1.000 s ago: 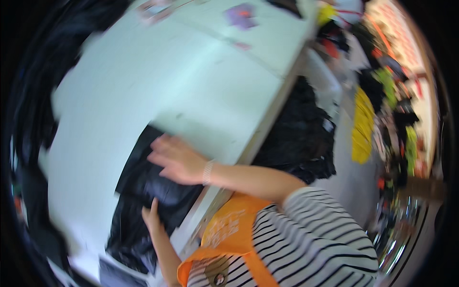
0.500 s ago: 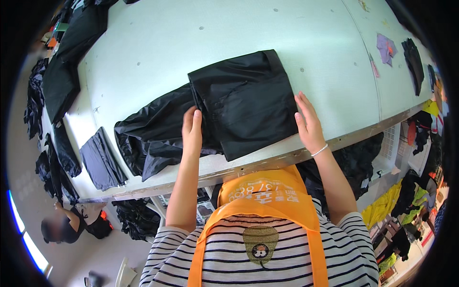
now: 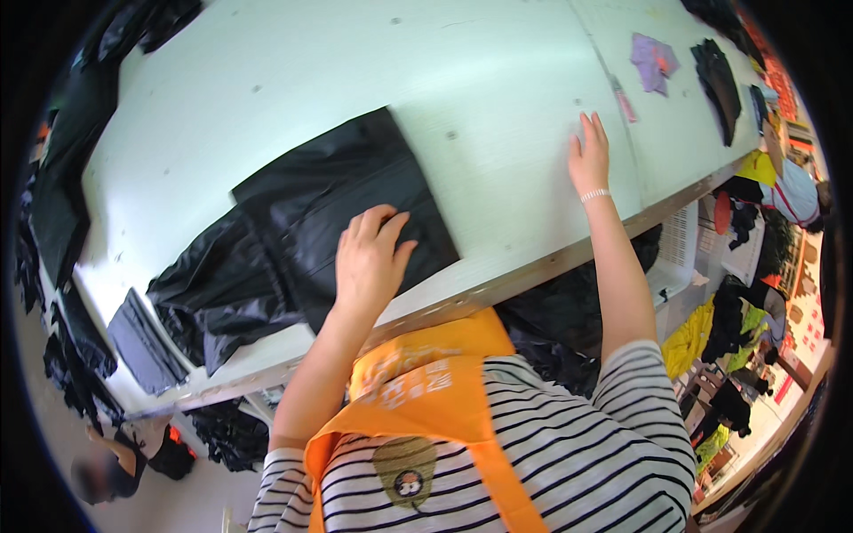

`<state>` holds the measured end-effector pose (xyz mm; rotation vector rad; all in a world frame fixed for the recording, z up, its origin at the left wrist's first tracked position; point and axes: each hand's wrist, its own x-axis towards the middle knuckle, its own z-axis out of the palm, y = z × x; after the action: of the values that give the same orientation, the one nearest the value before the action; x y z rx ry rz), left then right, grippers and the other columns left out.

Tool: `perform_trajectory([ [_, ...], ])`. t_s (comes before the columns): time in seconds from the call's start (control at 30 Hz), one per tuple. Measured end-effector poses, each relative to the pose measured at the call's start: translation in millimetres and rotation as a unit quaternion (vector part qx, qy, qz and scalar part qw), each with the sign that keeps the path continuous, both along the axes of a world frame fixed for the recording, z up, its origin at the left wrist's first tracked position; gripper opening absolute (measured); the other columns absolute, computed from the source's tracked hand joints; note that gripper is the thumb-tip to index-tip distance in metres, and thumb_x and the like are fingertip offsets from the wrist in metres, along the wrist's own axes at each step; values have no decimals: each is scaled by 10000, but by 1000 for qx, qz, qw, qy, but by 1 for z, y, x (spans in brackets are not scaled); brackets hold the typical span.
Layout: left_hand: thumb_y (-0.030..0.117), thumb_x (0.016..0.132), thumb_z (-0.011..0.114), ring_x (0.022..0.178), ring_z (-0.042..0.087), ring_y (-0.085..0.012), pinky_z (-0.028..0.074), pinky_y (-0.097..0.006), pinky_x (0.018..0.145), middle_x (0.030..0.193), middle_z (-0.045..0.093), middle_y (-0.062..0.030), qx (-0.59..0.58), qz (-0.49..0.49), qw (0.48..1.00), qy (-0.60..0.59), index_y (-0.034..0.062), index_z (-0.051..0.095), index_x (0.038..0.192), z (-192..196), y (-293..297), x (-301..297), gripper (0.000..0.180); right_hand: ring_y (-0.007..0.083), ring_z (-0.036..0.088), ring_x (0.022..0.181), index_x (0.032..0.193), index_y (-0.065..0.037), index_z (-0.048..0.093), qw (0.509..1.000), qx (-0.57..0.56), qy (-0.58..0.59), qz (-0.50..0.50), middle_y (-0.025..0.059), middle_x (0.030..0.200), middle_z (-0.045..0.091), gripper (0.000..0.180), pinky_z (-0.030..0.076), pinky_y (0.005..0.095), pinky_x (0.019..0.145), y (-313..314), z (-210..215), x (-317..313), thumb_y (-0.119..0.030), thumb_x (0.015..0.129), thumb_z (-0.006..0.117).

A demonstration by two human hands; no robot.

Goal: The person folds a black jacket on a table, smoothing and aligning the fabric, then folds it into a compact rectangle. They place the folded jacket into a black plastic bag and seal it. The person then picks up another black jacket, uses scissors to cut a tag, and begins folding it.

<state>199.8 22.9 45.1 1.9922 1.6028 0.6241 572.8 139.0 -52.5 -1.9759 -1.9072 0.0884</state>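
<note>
A black garment (image 3: 329, 169) of thin, slightly shiny cloth lies on the pale table (image 3: 498, 186), its right part folded into a flat rectangle. Its crumpled left part (image 3: 222, 275) spreads toward the table's front edge. My left hand (image 3: 369, 258) is over the folded part, fingers lightly bent and thumb apart, gripping nothing. Off to the right, my right hand (image 3: 589, 155) is open and empty above the bare tabletop. Beyond its fingertips lies a slim pinkish tool (image 3: 625, 99), whose kind I cannot make out.
A folded grey cloth piece (image 3: 147, 342) lies at the left, and black garments (image 3: 67, 178) line the left edge. A lilac scrap (image 3: 653, 62) and a narrow black folded garment (image 3: 718, 89) are at the far right. Below the table are dark cloth and a white crate (image 3: 677, 244). Other people are in the background.
My right hand has left the garment's right edge and reached out to the right. My left hand has shifted from beside the fold to over it. The view has swung right.
</note>
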Motion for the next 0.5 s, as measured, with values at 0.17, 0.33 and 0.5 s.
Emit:
perform_trajectory([
  [0.17, 78, 680, 741, 875, 550, -253, 445, -362, 777, 943, 577, -44, 37, 7, 996, 76, 55, 682, 913, -24, 3, 10, 241, 353, 386, 1293, 1316, -22, 460, 973, 13, -208, -95, 214, 1395, 412, 513, 353, 443, 1040, 88, -17, 86, -236, 869, 593],
  [0.33, 68, 760, 670, 865, 540, -254, 433, -359, 740, 941, 571, -47, 45, -12, 993, 113, 63, 622, 823, -25, 6, 14, 80, 339, 548, 1039, 1163, -43, 580, 960, -50, -186, -202, 164, 1097, 591, 381, 443, 434, 906, 102, -17, 111, -318, 900, 577],
  [0.5, 56, 764, 652, 883, 531, -252, 421, -356, 757, 966, 559, -51, 47, -18, 991, 127, 55, 596, 862, -27, 3, 14, 112, 295, 568, 949, 1144, -7, 566, 997, 60, 29, -44, 146, 1031, 590, 283, 466, 377, 832, 59, -3, 67, -208, 947, 533],
])
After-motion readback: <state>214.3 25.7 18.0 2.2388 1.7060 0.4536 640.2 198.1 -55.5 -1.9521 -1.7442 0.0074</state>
